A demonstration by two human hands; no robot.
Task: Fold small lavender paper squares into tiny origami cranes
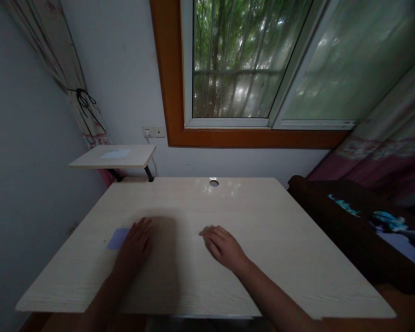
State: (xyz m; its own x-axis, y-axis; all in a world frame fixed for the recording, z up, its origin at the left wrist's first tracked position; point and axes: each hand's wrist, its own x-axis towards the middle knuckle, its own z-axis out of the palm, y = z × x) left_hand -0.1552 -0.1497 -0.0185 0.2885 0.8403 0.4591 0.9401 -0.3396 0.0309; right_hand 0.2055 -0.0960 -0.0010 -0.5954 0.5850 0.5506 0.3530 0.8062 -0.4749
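Note:
A small purple sheet of paper [116, 239] lies flat at the left of the pale wood-grain table [263, 216]. My left hand [133, 244] rests at the sheet's right side and covers part of it, fingers stretched forward. Its thumb side is in shadow, but I see nothing held. Nearer the middle of the table, my right hand [225, 246] is set down with its fingers curled inward and close together. No object shows in it, and the underside of the hand is hidden.
At the back left a raised shelf [86, 157] on black posts carries a pale sheet [115, 153]. A round cable hole [214, 183] sits near the table's back edge. To the right, a dark brown surface [318, 216] holds bluish scraps [390, 220] and purple sheets [399, 246].

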